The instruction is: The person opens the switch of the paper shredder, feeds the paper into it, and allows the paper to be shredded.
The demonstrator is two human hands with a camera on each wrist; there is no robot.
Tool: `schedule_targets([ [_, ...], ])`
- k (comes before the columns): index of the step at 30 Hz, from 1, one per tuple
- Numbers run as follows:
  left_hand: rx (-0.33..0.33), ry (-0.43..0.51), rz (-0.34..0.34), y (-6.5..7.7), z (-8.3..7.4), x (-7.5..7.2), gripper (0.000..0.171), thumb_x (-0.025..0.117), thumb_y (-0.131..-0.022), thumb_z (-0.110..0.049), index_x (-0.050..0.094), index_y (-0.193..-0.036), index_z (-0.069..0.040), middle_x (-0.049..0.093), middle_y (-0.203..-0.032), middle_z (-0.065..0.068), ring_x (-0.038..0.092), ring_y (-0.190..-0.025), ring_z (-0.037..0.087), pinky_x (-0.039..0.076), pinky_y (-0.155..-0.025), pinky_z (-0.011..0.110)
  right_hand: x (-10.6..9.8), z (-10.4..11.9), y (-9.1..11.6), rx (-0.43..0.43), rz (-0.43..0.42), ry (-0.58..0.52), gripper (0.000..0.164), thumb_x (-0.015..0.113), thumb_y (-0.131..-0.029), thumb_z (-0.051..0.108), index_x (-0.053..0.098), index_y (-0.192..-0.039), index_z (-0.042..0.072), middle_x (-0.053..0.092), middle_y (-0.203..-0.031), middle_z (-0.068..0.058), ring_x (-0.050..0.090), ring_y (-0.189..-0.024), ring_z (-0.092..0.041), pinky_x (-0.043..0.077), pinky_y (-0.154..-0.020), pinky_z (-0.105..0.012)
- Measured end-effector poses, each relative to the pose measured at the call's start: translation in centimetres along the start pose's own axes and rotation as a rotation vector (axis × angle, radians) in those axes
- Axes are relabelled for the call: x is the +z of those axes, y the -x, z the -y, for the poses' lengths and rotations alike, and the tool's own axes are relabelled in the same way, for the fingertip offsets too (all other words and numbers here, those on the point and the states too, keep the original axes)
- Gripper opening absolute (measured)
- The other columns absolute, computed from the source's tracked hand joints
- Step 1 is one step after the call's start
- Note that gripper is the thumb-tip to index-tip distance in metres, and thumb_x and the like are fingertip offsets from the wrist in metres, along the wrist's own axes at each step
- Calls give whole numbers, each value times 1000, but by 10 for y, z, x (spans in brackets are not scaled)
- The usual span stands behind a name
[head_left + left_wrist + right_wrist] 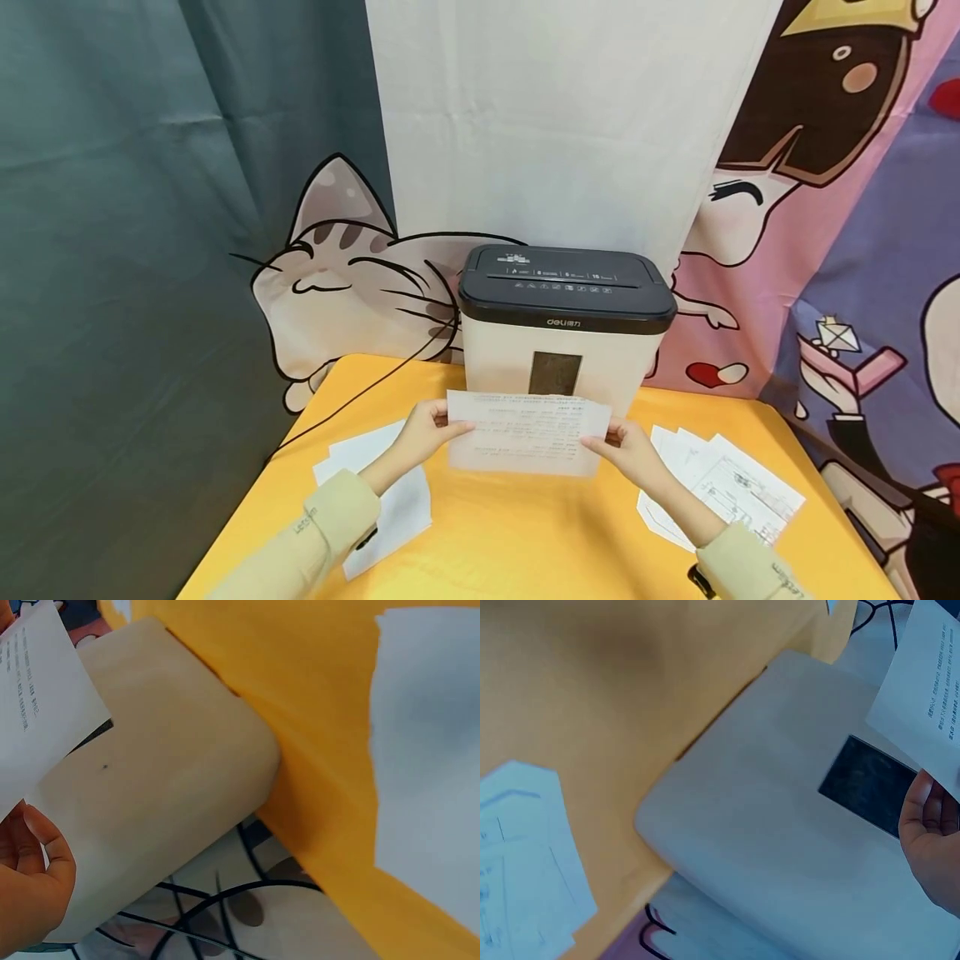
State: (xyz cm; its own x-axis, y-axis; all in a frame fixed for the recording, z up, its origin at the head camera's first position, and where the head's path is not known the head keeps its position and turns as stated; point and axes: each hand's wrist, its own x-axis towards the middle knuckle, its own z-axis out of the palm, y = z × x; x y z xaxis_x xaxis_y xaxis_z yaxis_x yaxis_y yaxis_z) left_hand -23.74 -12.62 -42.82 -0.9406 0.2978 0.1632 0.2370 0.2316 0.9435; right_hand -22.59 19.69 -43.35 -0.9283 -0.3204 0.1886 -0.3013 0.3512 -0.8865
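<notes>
Between both hands a printed sheet of paper (528,435) is held stretched out in front of a paper shredder (498,346). The left hand (427,429) pinches its left edge, thumb on the near face. At the right edge, the right hand (626,450) pinches it the same way. Lines of text show on the sheet in both wrist views. The shredder has a white bin, a dark window (866,784) and a black top with a feed slot (562,282). The sheet hangs lower than the slot and apart from it, covering part of the bin's front.
White papers (397,508) lie on the yellow tablecloth (525,533) at the left, partly under the left forearm. Several sheets with printed drawings (738,492) lie at the right. A black cable (352,396) runs from the shredder over the table's left edge. Cartoon-printed curtains (555,125) hang behind.
</notes>
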Motion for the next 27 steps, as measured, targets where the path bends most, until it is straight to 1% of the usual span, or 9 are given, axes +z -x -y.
schedule_targets([
  [4, 24, -24, 5, -6, -11, -3, 22, 68, -84, -5, 67, -101, 9, 69, -101, 24, 70, -85, 26, 56, -70, 24, -9, 12, -2, -20, 7, 26, 26, 63, -88, 4, 63, -107, -13, 67, -100, -28, 64, -79, 3, 52, -70, -16],
  [8, 47, -56, 5, -11, -24, -7, 21, 69, -83, -6, 68, -100, 7, 70, -100, 22, 69, -82, 20, 55, -68, 22, -16, 24, -4, -26, 5, 45, 27, 64, -88, 5, 63, -108, -13, 68, -101, -28, 64, -79, 3, 52, -69, -16],
  [11, 76, -64, 3, -14, -33, -9, 22, 70, -83, -6, 68, -100, 7, 70, -99, 22, 69, -80, 17, 55, -68, 22, -21, 32, -5, -35, -12, 78, 26, 64, -88, 6, 64, -107, -12, 68, -101, -26, 64, -78, 2, 52, -69, -17],
  [16, 92, -74, 8, -17, -46, -11, 22, 71, -83, -9, 70, -101, 4, 71, -100, 19, 69, -80, 13, 54, -69, 22, -29, 42, -4, -43, -45, 151, 24, 64, -88, 7, 66, -106, -8, 70, -99, -23, 61, -75, 2, 50, -66, -17],
  [19, 101, -87, 5, -19, -53, -13, 21, 71, -82, -8, 70, -101, 3, 71, -101, 19, 68, -80, 11, 54, -69, 22, -33, 48, -6, -84, -71, 181, 21, 65, -87, 6, 67, -103, -7, 70, -95, -21, 59, -70, 0, 47, -63, -18],
  [24, 168, -93, 2, -26, -66, -17, 20, 71, -81, -4, 69, -99, 6, 70, -100, 21, 68, -79, 12, 54, -68, 21, -40, 60, -12, -191, -141, 224, 14, 68, -83, 1, 69, -95, -7, 70, -86, -20, 55, -64, -2, 45, -57, -17],
  [27, 196, -92, 3, -31, -76, -18, 21, 71, -81, -2, 69, -99, 8, 70, -101, 23, 69, -80, 16, 54, -68, 21, -46, 69, -16, -208, -165, 242, 12, 67, -83, 0, 69, -92, -7, 70, -82, -20, 53, -61, -2, 42, -53, -17],
])
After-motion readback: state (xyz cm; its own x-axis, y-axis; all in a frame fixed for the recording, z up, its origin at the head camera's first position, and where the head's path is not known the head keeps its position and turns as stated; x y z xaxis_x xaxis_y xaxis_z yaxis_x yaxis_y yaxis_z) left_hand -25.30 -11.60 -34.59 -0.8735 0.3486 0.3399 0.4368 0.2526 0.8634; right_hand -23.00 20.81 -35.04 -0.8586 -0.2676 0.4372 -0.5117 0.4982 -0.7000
